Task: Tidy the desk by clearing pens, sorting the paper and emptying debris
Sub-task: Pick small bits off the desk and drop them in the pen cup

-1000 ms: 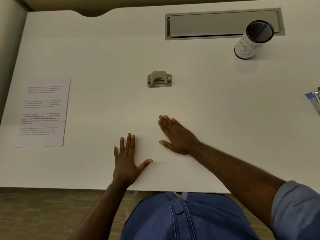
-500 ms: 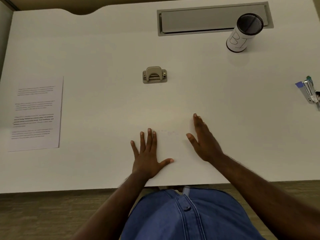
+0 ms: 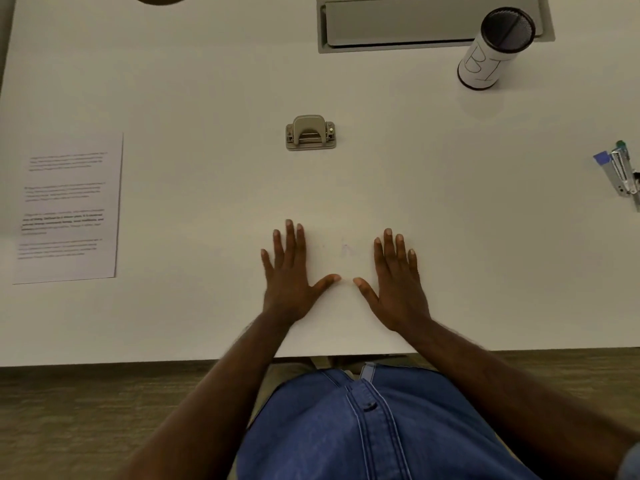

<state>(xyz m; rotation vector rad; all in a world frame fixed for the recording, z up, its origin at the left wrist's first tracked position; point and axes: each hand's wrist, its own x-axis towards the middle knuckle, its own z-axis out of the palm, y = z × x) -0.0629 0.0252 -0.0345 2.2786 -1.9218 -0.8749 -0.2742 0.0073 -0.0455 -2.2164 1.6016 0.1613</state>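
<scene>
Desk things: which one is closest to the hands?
The grey hole punch, straight ahead of both hands. The printed paper, black mesh cup and stapler lie farther off.

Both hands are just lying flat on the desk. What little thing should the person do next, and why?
Probably reach the right hand out to the pens at the desk's right edge. Both hands lie flat and hold nothing, the left hand too. The pens lie loose on that side, and the black mesh pen cup stands upright beyond them, so clearing pens looks like the easiest start.
</scene>
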